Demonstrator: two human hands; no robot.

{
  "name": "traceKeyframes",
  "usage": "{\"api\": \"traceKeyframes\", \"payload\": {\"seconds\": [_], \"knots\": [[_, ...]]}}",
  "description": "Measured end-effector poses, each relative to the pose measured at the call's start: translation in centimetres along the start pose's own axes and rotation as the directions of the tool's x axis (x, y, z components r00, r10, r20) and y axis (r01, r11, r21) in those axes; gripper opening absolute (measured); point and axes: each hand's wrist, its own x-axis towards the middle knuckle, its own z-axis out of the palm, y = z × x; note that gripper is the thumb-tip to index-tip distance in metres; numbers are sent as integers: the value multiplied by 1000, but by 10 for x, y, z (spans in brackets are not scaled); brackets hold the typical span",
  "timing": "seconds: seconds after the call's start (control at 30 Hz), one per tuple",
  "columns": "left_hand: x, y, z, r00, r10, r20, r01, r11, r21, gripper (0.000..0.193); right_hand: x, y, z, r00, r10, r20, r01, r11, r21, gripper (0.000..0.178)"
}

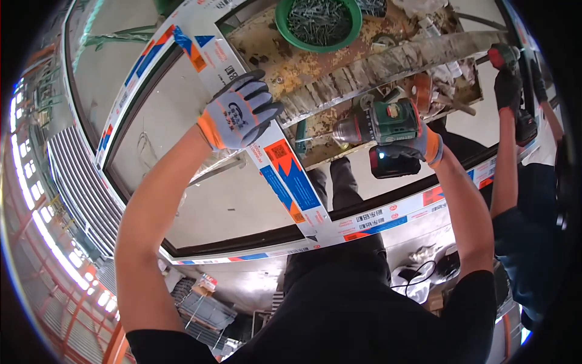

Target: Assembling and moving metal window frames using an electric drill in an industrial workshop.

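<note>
A: What is the biggest thing in front of the person?

B: A window frame point(182, 54), wrapped in white protective film with blue and orange patches, lying flat with a glass pane inside it. A vertical bar of the frame point(285, 176) runs down the middle.

A: And past it?

B: A rusty, stained worktable point(291, 67) carrying a green bowl of screws point(319, 23).

A: Where are the hands?

B: The left hand point(239, 112), in a grey glove with an orange cuff, lies spread and flat on that bar, pressing it down without gripping anything. The right hand point(418, 145) is clenched round the handle of a green cordless drill point(379, 124), which is held level with its chuck pointing toward the bar, just beside it.

A: Anyone else?

B: At the right edge a co-worker's gloved hand point(508, 85) holds a red-topped tool point(503, 56).

A: Which step does it look like?

B: Probably fastening the bar to the frame. The next move seems to call for keeping the bar steady under the palm and the bit square to the profile, so it cannot skid over the film.
</note>
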Motion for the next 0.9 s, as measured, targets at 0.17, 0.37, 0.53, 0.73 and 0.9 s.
{"api": "traceKeyframes", "payload": {"seconds": [0.17, 0.37, 0.53, 0.73, 0.9], "knots": [[5, -3, 0, 1000, 23, 2, -23, 998, -64, 25, 8, -10, 15, 900, 423, 106, -380, 642, 666, 58], [4, -3, 2, 999, -9, -34, 6, 997, -76, 22, 21, -6, 20, 700, 565, 436, -687, 367, 627, 44], [3, -2, 4, 998, -14, -58, 8, 995, -100, 23, 21, 1, 21, 658, 626, 419, -751, 585, 305, 62], [5, -2, 5, 997, -18, -76, 10, 995, -102, 27, -3, 25, 34, 746, 551, 374, -642, 448, 622, 79], [8, -3, 2, 1000, -15, -16, 13, 994, -112, 32, -3, 33, 35, 920, 312, 238, -384, 841, 381, 60]]}}
